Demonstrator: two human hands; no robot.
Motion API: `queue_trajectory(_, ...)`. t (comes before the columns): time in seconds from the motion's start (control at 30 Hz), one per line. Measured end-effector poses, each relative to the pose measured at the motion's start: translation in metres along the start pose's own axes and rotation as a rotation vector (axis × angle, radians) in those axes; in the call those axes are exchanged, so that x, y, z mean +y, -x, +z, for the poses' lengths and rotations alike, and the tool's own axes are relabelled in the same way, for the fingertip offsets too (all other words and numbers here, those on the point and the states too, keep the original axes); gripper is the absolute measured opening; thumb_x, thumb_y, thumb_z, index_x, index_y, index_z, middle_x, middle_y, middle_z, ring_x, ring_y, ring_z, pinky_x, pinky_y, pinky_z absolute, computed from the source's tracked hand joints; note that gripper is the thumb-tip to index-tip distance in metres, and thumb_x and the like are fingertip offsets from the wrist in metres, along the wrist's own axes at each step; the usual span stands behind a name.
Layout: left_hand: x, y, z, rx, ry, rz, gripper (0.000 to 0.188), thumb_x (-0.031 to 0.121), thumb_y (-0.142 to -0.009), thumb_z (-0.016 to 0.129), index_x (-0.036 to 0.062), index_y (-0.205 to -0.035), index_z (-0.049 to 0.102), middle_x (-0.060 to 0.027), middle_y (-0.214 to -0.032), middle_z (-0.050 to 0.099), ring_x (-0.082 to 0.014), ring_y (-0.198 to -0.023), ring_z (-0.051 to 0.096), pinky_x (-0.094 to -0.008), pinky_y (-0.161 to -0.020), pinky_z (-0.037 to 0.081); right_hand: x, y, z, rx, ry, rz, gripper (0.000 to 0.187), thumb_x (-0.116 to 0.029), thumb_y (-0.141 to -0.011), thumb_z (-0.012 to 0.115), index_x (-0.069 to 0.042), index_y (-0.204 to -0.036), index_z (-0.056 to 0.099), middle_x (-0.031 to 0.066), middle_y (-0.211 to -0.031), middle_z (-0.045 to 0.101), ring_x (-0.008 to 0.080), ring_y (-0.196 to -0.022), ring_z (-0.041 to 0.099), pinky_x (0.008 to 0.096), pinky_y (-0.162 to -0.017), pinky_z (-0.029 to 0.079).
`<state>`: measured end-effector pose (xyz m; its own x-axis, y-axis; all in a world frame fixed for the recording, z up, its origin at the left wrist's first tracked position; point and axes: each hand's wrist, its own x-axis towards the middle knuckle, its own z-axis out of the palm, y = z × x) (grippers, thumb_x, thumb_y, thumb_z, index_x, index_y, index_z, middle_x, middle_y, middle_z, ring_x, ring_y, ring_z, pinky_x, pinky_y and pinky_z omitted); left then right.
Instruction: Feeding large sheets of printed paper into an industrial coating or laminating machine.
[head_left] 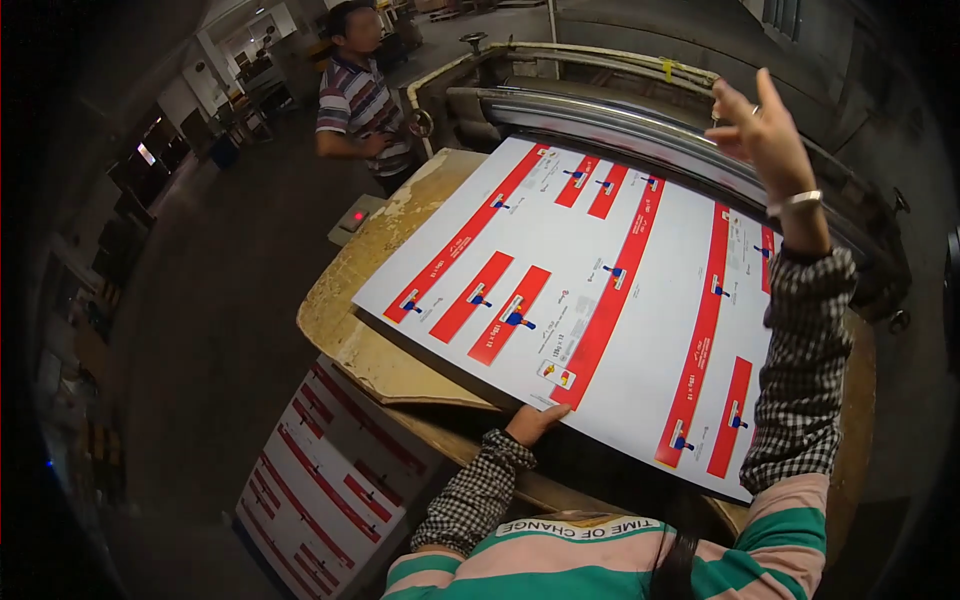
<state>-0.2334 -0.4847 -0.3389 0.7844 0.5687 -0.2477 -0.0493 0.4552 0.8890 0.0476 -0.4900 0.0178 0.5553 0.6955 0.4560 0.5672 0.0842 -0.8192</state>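
A large white printed sheet (640,330) with red bands and small blue figures lies on a worn wooden feed table (350,340), its far edge at the rollers of a machine. My left hand (537,424) grips the sheet's near edge, its thumb on top and its other fingers mostly hidden. Raised in the air over the far right part of the sheet, near the rollers, my right hand (770,140) has its fingers apart and holds nothing. A bracelet (795,203) circles that wrist. Checked sleeve covers are on both my forearms.
Long metal rollers (620,118) and a pale pipe frame (600,52) span the far side. More printed sheets (320,480) are stacked low at the left. A person in a striped shirt (365,110) stands beyond the table, near a box with a red light (357,216).
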Motion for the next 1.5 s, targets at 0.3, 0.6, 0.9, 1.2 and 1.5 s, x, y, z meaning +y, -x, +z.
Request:
queue_trajectory(0.3,-0.009,0.0,0.001,-0.043,0.148,0.035,0.051,0.004,-0.073,0.062,0.0007,-0.118,0.039,-0.0078,-0.11,0.049,-0.0181,-0.101,0.046,-0.0285,-0.089,0.037,0.166,0.262,0.096,-1.087,0.636,0.084,0.093,-0.041,-0.061,0.07,0.002,-0.128,0.023,0.0308,-0.126,0.028,0.0411,-0.121,0.025,0.0426,-0.099,0.025)
queue_trajectory(0.6,-0.002,0.003,-0.003,-0.024,-0.137,-0.205,0.021,0.016,-0.075,0.063,-0.0015,-0.087,0.061,-0.0063,-0.086,0.059,-0.0149,-0.086,0.053,-0.0262,-0.081,0.04,0.154,0.239,0.059,-1.04,0.325,0.071,0.016,-0.013,-0.067,0.054,0.001,-0.074,0.051,0.0178,-0.079,0.055,0.034,-0.073,0.054,0.0388,-0.064,0.045)
queue_trajectory(0.9,-0.051,-0.019,-0.035,-0.074,-0.355,0.093,0.033,0.016,-0.077,0.06,-0.0035,-0.103,0.054,-0.0076,-0.094,0.059,-0.0155,-0.088,0.054,-0.0269,-0.079,0.041,0.174,0.276,0.064,-0.728,0.146,-0.001,0.026,-0.016,-0.067,0.058,0.005,-0.082,0.057,0.0208,-0.096,0.057,0.0308,-0.089,0.057,0.0334,-0.076,0.046)
queue_trajectory(1.2,-0.003,0.005,0.009,0.016,0.167,-0.162,0.039,0.008,-0.08,0.055,0.0019,-0.116,0.041,-0.008,-0.11,0.05,-0.0184,-0.101,0.049,-0.0311,-0.086,0.041,0.246,0.224,0.077,-0.28,0.478,0.343,0.034,-0.023,-0.066,0.061,0.003,-0.088,0.057,0.0201,-0.097,0.055,0.0338,-0.095,0.048,0.0369,-0.082,0.04)
queue_trajectory(1.5,0.001,0.007,0.005,-0.045,0.126,-0.081,0.042,0.008,-0.075,0.061,-0.0005,-0.113,0.045,-0.0082,-0.103,0.054,-0.0168,-0.094,0.051,-0.0269,-0.083,0.041,0.184,0.284,0.087,-0.697,0.677,-0.327,0.047,-0.027,-0.063,0.065,0.003,-0.097,0.053,0.0237,-0.113,0.047,0.0323,-0.107,0.044,0.0346,-0.084,0.04)
